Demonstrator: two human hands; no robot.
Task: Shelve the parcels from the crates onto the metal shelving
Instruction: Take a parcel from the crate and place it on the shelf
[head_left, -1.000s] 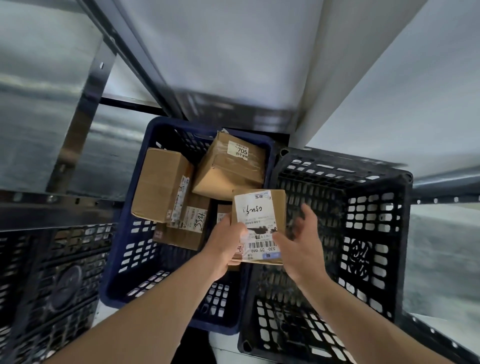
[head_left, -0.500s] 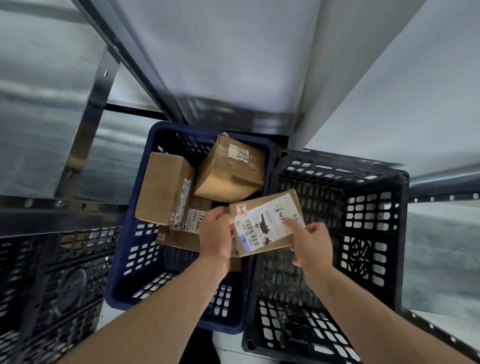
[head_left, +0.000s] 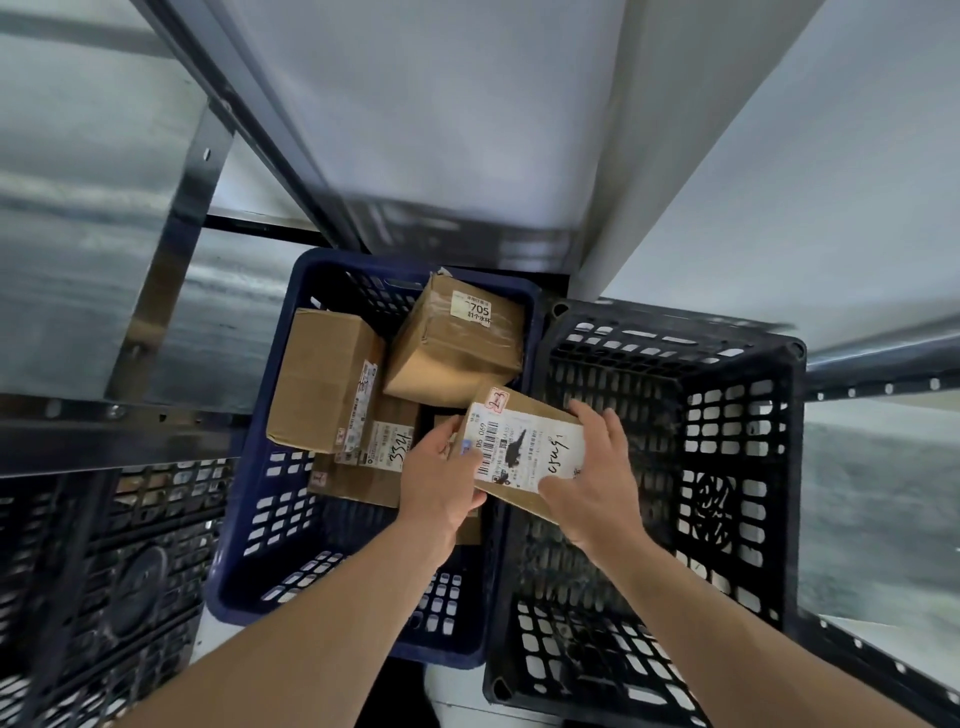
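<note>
A small cardboard parcel (head_left: 524, 447) with a white shipping label hangs between the two crates, label up. My left hand (head_left: 441, 478) grips its left end and my right hand (head_left: 592, 478) grips its right end. The blue crate (head_left: 260, 519) below holds several more cardboard parcels: a plain box (head_left: 319, 379) on the left, one marked 705 (head_left: 457, 343) at the back, and a flat one marked 3324 (head_left: 374, 457) underneath. The black crate (head_left: 737, 467) to the right has nothing visible inside.
Metal shelving (head_left: 78, 291) stands on the left with a dark upright post (head_left: 171, 249). Another black crate (head_left: 104, 571) sits under it at lower left. A shelf edge (head_left: 883, 384) runs along the right. A white wall panel rises behind the crates.
The parcel has turned from upright to lying sideways with its label up. My right hand has closed onto its right end, and both hands have risen a little.
</note>
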